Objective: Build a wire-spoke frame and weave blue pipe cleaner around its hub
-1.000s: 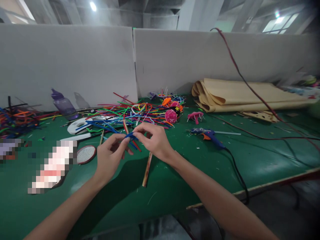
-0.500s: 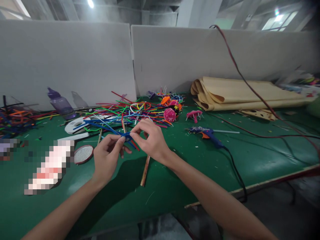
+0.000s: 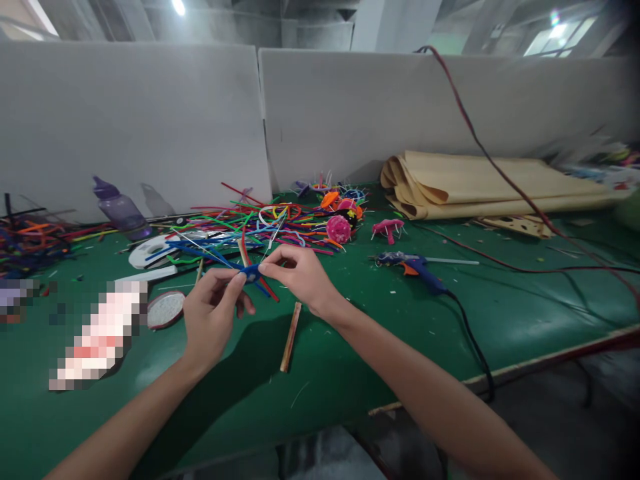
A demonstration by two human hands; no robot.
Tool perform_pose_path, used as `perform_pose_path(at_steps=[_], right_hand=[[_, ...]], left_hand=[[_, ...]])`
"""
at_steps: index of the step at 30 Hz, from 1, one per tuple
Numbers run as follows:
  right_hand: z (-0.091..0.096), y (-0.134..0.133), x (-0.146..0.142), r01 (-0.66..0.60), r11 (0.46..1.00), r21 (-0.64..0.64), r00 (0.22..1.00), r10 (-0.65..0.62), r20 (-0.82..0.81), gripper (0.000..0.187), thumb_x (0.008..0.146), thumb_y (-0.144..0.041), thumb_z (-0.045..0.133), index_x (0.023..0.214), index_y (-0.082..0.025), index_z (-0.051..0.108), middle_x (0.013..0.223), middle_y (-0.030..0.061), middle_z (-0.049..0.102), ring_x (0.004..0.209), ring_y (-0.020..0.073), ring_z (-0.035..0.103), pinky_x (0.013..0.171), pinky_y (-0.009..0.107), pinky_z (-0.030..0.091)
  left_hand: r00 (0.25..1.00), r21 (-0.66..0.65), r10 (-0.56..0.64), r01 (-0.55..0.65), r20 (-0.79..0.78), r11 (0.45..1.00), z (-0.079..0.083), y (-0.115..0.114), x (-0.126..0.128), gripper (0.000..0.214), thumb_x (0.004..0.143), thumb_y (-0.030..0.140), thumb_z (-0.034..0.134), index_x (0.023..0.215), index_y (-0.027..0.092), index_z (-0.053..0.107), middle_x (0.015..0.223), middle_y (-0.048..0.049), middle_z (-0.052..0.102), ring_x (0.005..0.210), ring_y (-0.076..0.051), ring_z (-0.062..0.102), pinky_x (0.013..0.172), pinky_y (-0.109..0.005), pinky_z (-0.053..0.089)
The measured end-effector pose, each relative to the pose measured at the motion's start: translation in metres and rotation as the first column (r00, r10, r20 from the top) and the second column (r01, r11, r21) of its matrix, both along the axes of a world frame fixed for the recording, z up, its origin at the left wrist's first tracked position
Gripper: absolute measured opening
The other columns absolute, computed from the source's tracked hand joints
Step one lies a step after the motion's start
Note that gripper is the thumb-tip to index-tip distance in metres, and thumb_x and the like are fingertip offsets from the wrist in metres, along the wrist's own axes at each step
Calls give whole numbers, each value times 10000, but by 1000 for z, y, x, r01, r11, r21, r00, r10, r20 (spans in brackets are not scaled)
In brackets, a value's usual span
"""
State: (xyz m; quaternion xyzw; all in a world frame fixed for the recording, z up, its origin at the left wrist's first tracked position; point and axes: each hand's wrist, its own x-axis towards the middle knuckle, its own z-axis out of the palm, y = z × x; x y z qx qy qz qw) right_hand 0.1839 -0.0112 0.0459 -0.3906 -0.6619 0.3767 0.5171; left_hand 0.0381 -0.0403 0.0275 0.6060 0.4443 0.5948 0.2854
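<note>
Above the green table, both hands pinch a small blue piece (image 3: 253, 271) that looks like twisted pipe cleaner; its exact form is partly covered by fingertips. My left hand (image 3: 213, 313) grips its left end between thumb and forefinger, the other fingers curled. From the right, my right hand (image 3: 303, 277) closes thumb and forefinger on the opposite end. Long blue stems stretch to the left behind the fingers, and whether they join the held piece I cannot tell. A heap of coloured pipe cleaners (image 3: 240, 223) lies just beyond the hands. Nearer me is a flat wooden stick (image 3: 291, 338).
A glue gun (image 3: 417, 268) with a black cord lies right of the hands. Pink pompom-like pieces (image 3: 339, 229), a white tape roll (image 3: 150, 251), a purple bottle (image 3: 120, 208) and a round dish (image 3: 166, 310) surround the work. Folded tan paper (image 3: 490, 183) rests against the white partition.
My right hand has dipped slightly and its fingers lie flatter. Both hands keep hold of the blue piece, which now shows a little more between them.
</note>
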Motion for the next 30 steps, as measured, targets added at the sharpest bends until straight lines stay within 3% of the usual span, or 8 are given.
perform_pose_path(at_steps=[4, 6, 10, 15, 19, 24, 26, 30], right_hand=[[3, 1, 7, -181, 957, -227, 977, 148, -154, 144, 699, -279, 632, 697, -136, 612, 440, -73, 462, 405, 52, 401, 428, 195, 323], [8, 0, 14, -266, 927, -266, 961, 231, -153, 161, 698, -294, 639, 708, -135, 616, 393, -89, 421, 349, 40, 347, 380, 187, 268], [21, -2, 26, -309, 936, -169, 951, 309, -24, 159, 674, -280, 671, 701, -126, 645, 502, -54, 518, 375, 28, 357, 379, 187, 270], [28, -1, 32, -396, 918, -17, 912, 396, 107, 155, 672, -312, 682, 696, -160, 668, 675, -10, 590, 586, 85, 503, 515, 216, 399], [24, 0, 28, -434, 893, 120, 900, 422, 112, 108, 679, -292, 687, 674, -186, 667, 706, -5, 581, 684, 111, 532, 621, 252, 445], [20, -4, 21, -454, 878, 155, 891, 452, 50, 106, 715, -208, 652, 818, -206, 680, 776, 3, 582, 673, 104, 531, 562, 236, 450], [19, -6, 19, -464, 872, 157, 886, 456, 86, 110, 732, -201, 632, 827, -216, 686, 776, 5, 593, 687, 107, 535, 578, 240, 454], [16, -7, 17, -432, 891, 142, 901, 419, 109, 103, 745, -221, 614, 809, -207, 694, 740, 8, 592, 605, 92, 511, 506, 219, 422]], left_hand=[[996, -21, -85, 85, 7, 996, 2, 0, -4, 84, 801, 252, 566, 806, 171, 545, 419, 63, 529, 337, -98, 513, 337, -196, 371], [989, -44, -149, 150, 14, 988, 4, 2, -7, 79, 800, 246, 568, 806, 170, 546, 405, 64, 523, 321, -94, 502, 323, -187, 352], [944, -128, -308, 322, 120, 938, 6, 7, -12, 73, 788, 244, 582, 804, 183, 545, 365, 82, 479, 259, -75, 433, 289, -168, 287], [865, -289, -445, 498, 231, 818, 8, 11, -19, 131, 788, 305, 576, 739, 193, 527, 306, 99, 391, 198, -43, 306, 274, -155, 156], [770, -396, -503, 635, 394, 663, 7, 12, -22, 196, 760, 348, 597, 686, 188, 512, 286, 117, 311, 195, -12, 189, 272, -141, 123], [673, -462, -489, 738, 554, 492, 7, 14, -24, 173, 726, 321, 631, 723, 176, 536, 293, 122, 263, 214, 9, 125, 252, -106, 100], [657, -467, -478, 752, 583, 465, 6, 14, -23, 171, 705, 317, 644, 737, 175, 554, 294, 125, 236, 226, 12, 90, 242, -102, 91], [653, -466, -462, 755, 600, 462, 3, 14, -23, 148, 712, 305, 617, 759, 168, 586, 309, 123, 201, 245, 14, 49, 232, -102, 82]])
